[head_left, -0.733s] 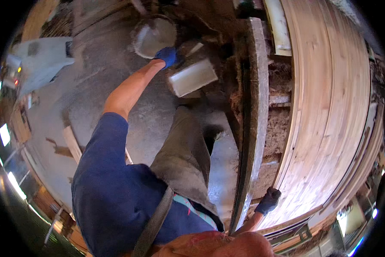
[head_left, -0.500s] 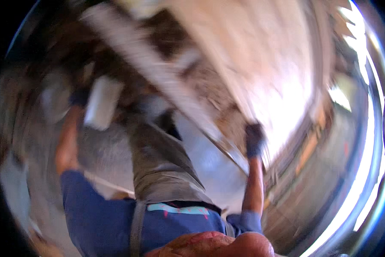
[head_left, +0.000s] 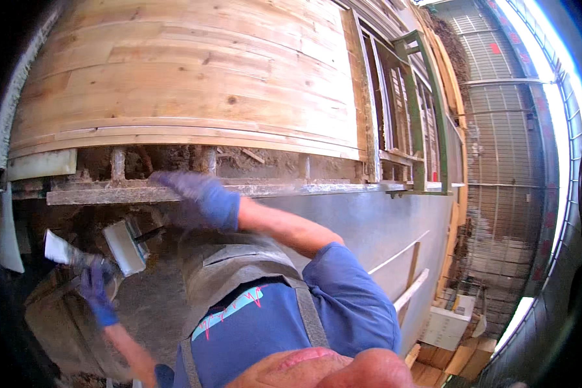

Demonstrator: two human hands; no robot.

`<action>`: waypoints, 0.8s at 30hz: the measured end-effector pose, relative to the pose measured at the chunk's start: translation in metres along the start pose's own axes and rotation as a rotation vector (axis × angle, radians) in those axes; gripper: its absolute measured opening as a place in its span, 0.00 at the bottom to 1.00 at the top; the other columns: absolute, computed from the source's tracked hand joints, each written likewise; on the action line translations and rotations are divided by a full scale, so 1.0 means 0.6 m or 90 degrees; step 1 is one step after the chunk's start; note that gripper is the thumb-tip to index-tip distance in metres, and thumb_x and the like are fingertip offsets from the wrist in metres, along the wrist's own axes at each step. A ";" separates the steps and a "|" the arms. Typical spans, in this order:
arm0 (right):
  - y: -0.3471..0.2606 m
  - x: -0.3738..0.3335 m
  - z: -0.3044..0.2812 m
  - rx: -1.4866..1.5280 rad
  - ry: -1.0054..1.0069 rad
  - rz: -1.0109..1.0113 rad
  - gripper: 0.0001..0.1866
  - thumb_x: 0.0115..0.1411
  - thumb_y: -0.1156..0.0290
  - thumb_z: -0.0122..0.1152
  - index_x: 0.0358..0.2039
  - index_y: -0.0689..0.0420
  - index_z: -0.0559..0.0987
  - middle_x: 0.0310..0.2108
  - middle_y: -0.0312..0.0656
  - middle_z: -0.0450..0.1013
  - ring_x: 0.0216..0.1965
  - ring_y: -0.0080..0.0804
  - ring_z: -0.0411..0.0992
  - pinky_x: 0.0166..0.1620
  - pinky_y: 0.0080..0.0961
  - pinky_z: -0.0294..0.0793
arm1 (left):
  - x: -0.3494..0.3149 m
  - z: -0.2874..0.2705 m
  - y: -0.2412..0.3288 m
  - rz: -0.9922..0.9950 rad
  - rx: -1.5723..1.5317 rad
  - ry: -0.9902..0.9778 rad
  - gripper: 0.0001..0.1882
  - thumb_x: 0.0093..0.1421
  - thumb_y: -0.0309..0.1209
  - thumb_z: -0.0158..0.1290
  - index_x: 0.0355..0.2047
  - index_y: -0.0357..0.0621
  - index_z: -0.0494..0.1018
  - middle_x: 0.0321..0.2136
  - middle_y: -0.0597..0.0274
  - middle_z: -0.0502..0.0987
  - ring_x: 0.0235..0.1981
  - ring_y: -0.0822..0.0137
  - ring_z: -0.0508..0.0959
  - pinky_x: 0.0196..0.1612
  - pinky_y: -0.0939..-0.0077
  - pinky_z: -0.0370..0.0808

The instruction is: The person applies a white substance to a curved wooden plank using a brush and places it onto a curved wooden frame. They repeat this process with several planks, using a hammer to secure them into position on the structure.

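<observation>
My left hand (head_left: 98, 297), in a blue glove, is low on the left, its fingers closed at the grey neck of a tool with a flat white end (head_left: 60, 248). The tool looks like a wide brush, but its handle is hidden. Just right of it is a white rectangular block-like piece (head_left: 125, 247) with a dark edge. My right hand (head_left: 203, 199), also gloved in blue, reaches left across my body over a worn rail (head_left: 109, 194). Its fingers are smeared by motion, and I cannot tell whether they touch the rail.
A large pale wooden panel (head_left: 232, 84) lies beyond the rail, with dirt and short posts in the gap between. A green metal frame (head_left: 427, 116) stands to the right. Farther right are a white box (head_left: 445, 326), timber pieces and a mesh barrier (head_left: 498, 142).
My view has turned, so the wooden panel now lies across the top. My right hand has gone from the panel's edge to the rail on the left. The white-ended tool now shows at my left hand.
</observation>
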State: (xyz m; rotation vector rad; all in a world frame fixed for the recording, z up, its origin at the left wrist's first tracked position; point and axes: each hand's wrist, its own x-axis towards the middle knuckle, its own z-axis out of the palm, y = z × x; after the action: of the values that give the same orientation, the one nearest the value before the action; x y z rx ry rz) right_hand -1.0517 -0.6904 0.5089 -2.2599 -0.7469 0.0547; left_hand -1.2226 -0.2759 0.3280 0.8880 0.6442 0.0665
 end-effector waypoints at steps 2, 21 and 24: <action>-0.051 -0.002 -0.001 0.056 -0.015 -0.118 0.42 0.47 0.61 0.69 0.63 0.55 0.64 0.47 0.49 0.73 0.40 0.52 0.75 0.43 0.51 0.74 | -0.081 0.251 0.009 0.079 0.079 -0.063 0.19 0.66 0.34 0.51 0.54 0.36 0.72 0.50 0.57 0.76 0.49 0.67 0.74 0.53 0.70 0.71; 0.798 -0.184 -0.795 -0.301 0.246 0.415 0.17 0.60 0.59 0.56 0.41 0.58 0.80 0.23 0.44 0.77 0.26 0.30 0.75 0.33 0.28 0.74 | 0.002 0.550 -0.022 0.518 1.057 0.164 0.22 0.67 0.38 0.49 0.58 0.40 0.68 0.52 0.43 0.74 0.54 0.48 0.74 0.56 0.63 0.69; 0.795 -0.053 -0.786 -0.393 0.060 0.449 0.21 0.59 0.55 0.51 0.41 0.57 0.81 0.36 0.53 0.77 0.41 0.47 0.76 0.46 0.39 0.74 | 0.051 0.465 0.049 0.482 1.114 0.190 0.24 0.68 0.36 0.46 0.60 0.38 0.64 0.58 0.41 0.69 0.59 0.49 0.69 0.59 0.63 0.65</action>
State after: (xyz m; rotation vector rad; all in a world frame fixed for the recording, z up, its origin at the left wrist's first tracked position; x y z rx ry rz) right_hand -0.7208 -1.2744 0.5264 -2.9882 0.1512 0.0559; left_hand -1.0388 -0.4433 0.4620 2.8326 0.4967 0.3462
